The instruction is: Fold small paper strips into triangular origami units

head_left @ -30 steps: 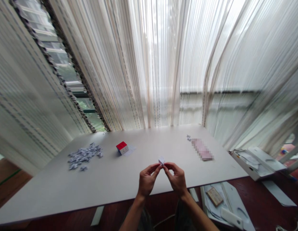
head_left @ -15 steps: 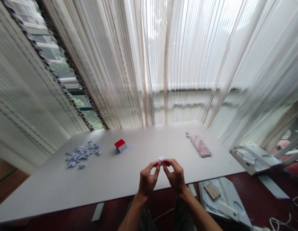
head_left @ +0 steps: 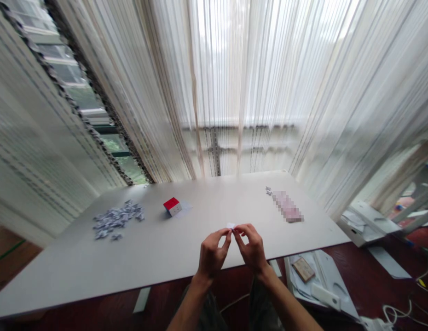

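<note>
My left hand point(head_left: 211, 254) and my right hand point(head_left: 251, 248) meet above the near edge of the white table point(head_left: 159, 250). Both pinch a small folded white paper piece point(head_left: 230, 225) between thumb and fingertips. A pile of several small folded paper pieces point(head_left: 115, 219) lies at the table's left. A red and white cube point(head_left: 172, 206) sits on a paper slip behind my hands.
A blurred pink strip point(head_left: 287, 206) lies at the table's right, with a few paper bits beside it. Striped curtains hang behind the table. To the right stand an open white box point(head_left: 367, 224) and a tray of papers point(head_left: 314, 280) on the dark floor.
The view has shifted slightly. My hands stay together on the paper piece, which now shows less above my fingertips.
</note>
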`<state>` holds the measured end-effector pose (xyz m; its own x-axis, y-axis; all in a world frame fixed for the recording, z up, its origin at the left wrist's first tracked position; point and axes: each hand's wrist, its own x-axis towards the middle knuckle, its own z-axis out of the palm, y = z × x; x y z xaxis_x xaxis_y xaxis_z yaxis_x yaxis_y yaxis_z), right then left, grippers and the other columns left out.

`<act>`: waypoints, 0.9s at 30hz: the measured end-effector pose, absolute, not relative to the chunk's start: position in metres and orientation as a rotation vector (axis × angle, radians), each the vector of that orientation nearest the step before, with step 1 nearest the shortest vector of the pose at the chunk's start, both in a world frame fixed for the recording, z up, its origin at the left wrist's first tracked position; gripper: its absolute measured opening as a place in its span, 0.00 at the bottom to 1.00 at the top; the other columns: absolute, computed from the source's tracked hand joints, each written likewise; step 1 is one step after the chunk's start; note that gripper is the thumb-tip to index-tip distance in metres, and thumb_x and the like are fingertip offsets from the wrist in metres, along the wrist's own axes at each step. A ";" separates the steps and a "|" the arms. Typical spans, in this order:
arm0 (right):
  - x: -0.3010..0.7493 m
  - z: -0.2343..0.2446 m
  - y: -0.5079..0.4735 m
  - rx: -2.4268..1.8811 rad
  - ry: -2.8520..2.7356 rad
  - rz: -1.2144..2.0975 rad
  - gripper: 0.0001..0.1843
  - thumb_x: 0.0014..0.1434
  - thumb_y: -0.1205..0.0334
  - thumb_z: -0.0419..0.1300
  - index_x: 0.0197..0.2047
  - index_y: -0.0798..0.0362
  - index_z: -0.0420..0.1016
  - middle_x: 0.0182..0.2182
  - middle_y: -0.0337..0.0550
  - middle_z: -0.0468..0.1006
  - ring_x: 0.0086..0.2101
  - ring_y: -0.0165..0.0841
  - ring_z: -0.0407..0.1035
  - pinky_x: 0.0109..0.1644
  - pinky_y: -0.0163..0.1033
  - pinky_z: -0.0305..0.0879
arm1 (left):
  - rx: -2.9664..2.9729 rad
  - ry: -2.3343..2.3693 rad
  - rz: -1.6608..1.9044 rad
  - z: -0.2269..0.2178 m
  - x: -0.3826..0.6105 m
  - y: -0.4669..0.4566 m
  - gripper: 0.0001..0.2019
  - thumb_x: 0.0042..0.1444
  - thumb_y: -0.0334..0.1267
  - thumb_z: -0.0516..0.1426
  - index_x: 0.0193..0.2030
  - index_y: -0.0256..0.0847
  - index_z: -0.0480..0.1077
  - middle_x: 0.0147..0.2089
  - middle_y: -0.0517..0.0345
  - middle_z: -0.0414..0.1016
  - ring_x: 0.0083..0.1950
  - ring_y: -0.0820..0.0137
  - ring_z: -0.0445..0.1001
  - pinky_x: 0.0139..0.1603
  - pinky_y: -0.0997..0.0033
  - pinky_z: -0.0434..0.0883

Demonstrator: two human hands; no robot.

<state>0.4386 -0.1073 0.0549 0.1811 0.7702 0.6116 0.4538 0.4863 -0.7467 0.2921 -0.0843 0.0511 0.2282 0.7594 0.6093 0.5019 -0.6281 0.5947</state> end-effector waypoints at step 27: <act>0.447 0.051 -0.097 -1.182 -1.501 0.480 0.08 0.59 0.57 0.60 0.38 0.51 0.77 0.38 0.47 0.76 0.40 0.38 0.70 0.41 0.40 0.67 | 1.978 1.155 1.139 0.061 0.284 -0.075 0.08 0.58 0.41 0.58 0.40 0.41 0.74 0.38 0.55 0.80 0.40 0.65 0.78 0.46 0.65 0.73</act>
<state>0.4466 -0.0970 0.0508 0.1112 0.8592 0.4995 0.4104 0.4180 -0.8105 0.2835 -0.0748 0.0608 0.2622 0.8857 0.3832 0.3955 -0.4608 0.7945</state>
